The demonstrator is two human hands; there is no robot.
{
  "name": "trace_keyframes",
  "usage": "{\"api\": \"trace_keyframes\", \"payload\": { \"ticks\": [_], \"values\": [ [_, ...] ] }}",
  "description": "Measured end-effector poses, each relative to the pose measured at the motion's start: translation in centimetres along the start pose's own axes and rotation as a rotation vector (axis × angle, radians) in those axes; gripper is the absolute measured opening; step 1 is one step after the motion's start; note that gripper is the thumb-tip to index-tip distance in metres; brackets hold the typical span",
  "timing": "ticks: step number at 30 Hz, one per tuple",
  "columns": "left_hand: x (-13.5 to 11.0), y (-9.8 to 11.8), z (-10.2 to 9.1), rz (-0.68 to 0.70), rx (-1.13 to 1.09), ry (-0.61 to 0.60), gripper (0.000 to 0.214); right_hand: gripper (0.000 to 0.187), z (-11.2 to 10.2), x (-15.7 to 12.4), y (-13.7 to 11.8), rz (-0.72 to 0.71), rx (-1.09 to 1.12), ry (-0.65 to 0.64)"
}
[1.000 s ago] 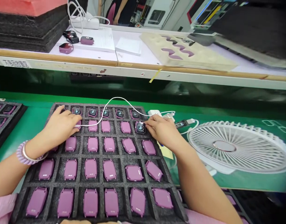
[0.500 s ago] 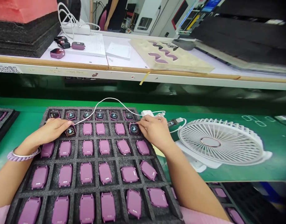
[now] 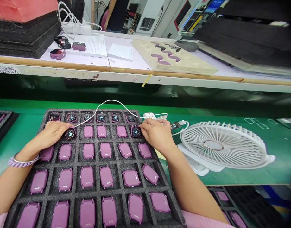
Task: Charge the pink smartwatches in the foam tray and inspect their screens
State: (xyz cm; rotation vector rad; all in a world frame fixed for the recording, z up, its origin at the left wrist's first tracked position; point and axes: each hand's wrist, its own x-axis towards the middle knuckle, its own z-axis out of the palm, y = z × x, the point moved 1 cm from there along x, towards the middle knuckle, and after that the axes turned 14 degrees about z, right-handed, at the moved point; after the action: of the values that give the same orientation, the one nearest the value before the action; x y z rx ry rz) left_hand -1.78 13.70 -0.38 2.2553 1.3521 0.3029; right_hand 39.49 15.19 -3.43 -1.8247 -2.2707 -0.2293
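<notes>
We see the cabled watch [image 3: 70, 134] face up with its screen lit, at the fingertips of the left hand [image 3: 50, 134], whose fingers are curled shut on the watch's near-left edge. A white cable [image 3: 112, 101] runs from this watch in an arc past the fingers to a white adapter [image 3: 149, 115] just beyond the right hand [image 3: 156, 135].

The right hand lies palm down with its fingertips drawn together against the right edge of a second lit watch [image 3: 136, 131]. We cannot tell whether it grips that watch or only touches it.

Both watches sit in cells of a dark foam tray [image 3: 77, 162] under the hands. Between the hands lie purple watches turned face down, and more fill the rows nearer the wrists [image 3: 106, 176]. Just beyond the fingertips runs a row of lit watches [image 3: 101, 117].

A bracelet [image 3: 22, 161] circles the left wrist. To the outer side of the right hand a white fan [image 3: 221, 145] lies flat on the green mat [image 3: 22, 126]. Far beyond both hands stands a shelf [image 3: 64, 65].
</notes>
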Motion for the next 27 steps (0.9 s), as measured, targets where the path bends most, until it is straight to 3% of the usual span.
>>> {"api": "trace_keyframes", "payload": {
  "ticks": [12, 18, 20, 22, 24, 27],
  "values": [
    [0.1, -0.7, 0.1, 0.011, -0.032, 0.032, 0.076, 0.027, 0.2, -0.5, -0.5, 0.046, -0.004, 0.038],
    [0.2, -0.6, 0.3, 0.006, -0.005, 0.049, 0.073, 0.03, -1.0, -0.5, -1.9, 0.137, -0.034, 0.264],
    [0.2, -0.5, 0.3, -0.001, 0.008, 0.041, 0.07, 0.027, -1.4, -0.6, -2.6, 0.057, 0.095, 0.242],
    [0.1, -0.3, 0.3, -0.009, 0.009, 0.026, 0.068, 0.027, -1.5, -0.8, -3.4, -0.077, 0.208, 0.136],
    [0.1, -0.1, 0.3, 0.0, 0.004, 0.019, 0.066, 0.03, -1.5, -1.1, -4.2, -0.175, 0.223, 0.059],
    [0.1, 0.1, 0.3, 0.022, 0.018, 0.023, 0.063, 0.031, -1.8, -1.5, -4.9, -0.221, 0.229, 0.044]
  ]
}}
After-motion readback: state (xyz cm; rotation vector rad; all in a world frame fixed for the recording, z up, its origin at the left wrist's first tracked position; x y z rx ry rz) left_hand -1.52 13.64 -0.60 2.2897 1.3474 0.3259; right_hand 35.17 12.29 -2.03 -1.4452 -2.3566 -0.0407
